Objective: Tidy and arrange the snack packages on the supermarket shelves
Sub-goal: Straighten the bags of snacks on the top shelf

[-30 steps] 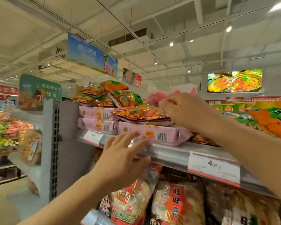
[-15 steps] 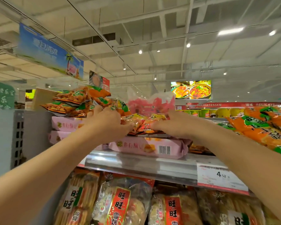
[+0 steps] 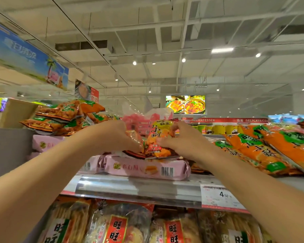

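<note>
Hands meet at the top shelf [image 3: 139, 187], both on one orange snack bag [image 3: 159, 137] that stands tipped upright between them. The right hand [image 3: 184, 141] pinches the bag's right edge, thumb low against the front and fingers curled over the upper corner. The left hand [image 3: 116, 135] has its fingers bent in against the bag's left side, where more crinkled orange wrapping bunches up; whether it truly grips or only presses there cannot be told, since the fingertips are hidden behind the hand.

Directly under both hands the bag's lower end rests on a flat pink packet [image 3: 147, 168] lying along the shelf front, barcode facing out. Beyond the left hand, up and to its left, orange-and-green bags [image 3: 60, 116] lie heaped on further pink packets [image 3: 46, 142]. Just behind the held bag, past the fingertips, sits a clear bag of pink sweets [image 3: 140, 118]. To the right of the right forearm, larger orange bags [image 3: 270, 148] slope across the shelf. Below the right wrist a price tag [image 3: 221, 197] reading 4.50 is clipped to the shelf rail. Beneath both forearms, on the lower tier, stand rice cracker bags [image 3: 119, 227] with red labels.
</note>
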`<state>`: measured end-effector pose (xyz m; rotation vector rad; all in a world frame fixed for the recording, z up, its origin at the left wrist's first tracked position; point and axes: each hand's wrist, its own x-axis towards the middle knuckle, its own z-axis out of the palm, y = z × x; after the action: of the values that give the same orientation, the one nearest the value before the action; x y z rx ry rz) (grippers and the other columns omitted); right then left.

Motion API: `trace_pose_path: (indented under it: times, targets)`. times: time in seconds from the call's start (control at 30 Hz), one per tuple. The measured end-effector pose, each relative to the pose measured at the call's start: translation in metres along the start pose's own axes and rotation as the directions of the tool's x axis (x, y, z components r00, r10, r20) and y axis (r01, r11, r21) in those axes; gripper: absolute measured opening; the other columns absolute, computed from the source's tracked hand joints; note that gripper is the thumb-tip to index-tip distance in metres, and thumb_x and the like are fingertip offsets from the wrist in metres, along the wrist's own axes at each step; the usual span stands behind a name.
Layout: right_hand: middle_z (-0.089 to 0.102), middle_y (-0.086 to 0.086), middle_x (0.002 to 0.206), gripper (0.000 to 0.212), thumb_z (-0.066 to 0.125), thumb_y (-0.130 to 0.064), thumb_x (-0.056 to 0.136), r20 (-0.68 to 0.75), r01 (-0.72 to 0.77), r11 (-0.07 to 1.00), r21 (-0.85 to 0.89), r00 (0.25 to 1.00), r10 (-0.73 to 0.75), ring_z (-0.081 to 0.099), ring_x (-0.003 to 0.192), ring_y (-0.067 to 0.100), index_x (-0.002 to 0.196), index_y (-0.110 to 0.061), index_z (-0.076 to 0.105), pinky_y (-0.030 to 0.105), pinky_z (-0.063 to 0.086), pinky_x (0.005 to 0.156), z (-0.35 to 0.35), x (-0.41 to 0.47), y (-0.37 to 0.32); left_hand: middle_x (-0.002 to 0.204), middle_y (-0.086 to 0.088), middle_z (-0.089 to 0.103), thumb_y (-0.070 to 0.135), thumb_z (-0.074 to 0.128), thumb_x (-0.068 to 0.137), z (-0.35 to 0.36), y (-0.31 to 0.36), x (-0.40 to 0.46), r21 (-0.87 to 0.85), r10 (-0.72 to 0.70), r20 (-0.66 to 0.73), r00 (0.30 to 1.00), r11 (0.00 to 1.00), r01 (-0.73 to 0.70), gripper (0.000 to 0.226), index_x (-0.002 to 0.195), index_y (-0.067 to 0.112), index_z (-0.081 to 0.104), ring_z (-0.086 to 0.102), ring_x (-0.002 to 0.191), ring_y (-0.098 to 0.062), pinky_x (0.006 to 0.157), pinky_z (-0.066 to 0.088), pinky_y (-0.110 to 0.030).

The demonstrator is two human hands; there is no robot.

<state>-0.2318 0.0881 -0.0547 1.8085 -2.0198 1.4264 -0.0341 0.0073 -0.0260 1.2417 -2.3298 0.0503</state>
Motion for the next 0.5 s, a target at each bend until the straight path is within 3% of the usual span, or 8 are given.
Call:
trace_pose_path:
  times: [0.1,0.23,0.3,0.37,0.5]
  targets:
    - [0.062,-0.006,0.106,0.064,0.08,-0.05,0.068,-0.008,0.033,0.995,0.097,0.999,-0.032,0.065,0.096,0.018,0.118,-0.028,0.047,0.044,0.054,0.087,-0.003,-0.003,0.003,0.066,0.002,0.062,0.063,0.069,0.071,-0.005,-0.001,0.006,-0.027,-0.015,0.049,0.999,1.0,0.016,0.045,0.073,0.018,0.062,0.057,0.057,-0.014,0.05,0.045,-0.023]
    - [0.064,-0.01,0.108,0.071,0.08,-0.052,0.064,-0.094,0.072,0.983,0.17,0.994,-0.057,0.066,0.094,0.013,0.124,-0.034,0.046,0.04,0.055,0.086,-0.015,-0.014,0.011,0.048,0.009,0.058,0.053,0.068,0.08,0.005,0.003,-0.003,-0.24,0.035,-0.167,0.985,0.968,-0.075,0.029,0.067,0.028,0.058,0.052,0.045,-0.005,0.043,0.037,-0.02]
    - [0.059,-0.018,0.106,0.074,0.074,-0.064,0.057,-0.143,0.076,0.983,0.166,0.988,-0.052,0.064,0.091,0.003,0.12,-0.042,0.043,0.032,0.054,0.081,-0.026,-0.027,0.012,0.06,0.011,0.06,0.054,0.066,0.082,0.019,0.011,-0.011,-0.337,0.051,-0.345,0.937,0.925,-0.174,0.029,0.08,0.027,0.057,0.055,0.056,-0.005,0.048,0.037,-0.024]
    - [0.059,-0.013,0.113,0.076,0.069,-0.071,0.052,-0.177,0.07,0.984,0.165,0.983,-0.04,0.063,0.099,0.008,0.118,-0.047,0.039,0.036,0.054,0.086,-0.038,-0.045,0.018,0.075,0.019,0.056,0.052,0.066,0.081,0.04,0.027,-0.019,-0.393,0.063,-0.517,0.854,0.868,-0.302,0.032,0.098,0.032,0.049,0.052,0.067,-0.001,0.054,0.036,-0.024]
    - [0.063,-0.01,0.111,0.069,0.07,-0.061,0.059,-0.268,0.063,0.992,0.114,0.963,-0.03,0.063,0.101,0.014,0.116,-0.048,0.035,0.045,0.052,0.091,-0.067,-0.088,0.039,0.09,0.026,0.051,0.038,0.073,0.079,0.077,0.077,-0.034,-0.513,0.114,-0.609,0.785,0.698,-0.499,0.066,0.136,0.025,0.044,0.053,0.084,-0.012,0.067,0.039,-0.029]
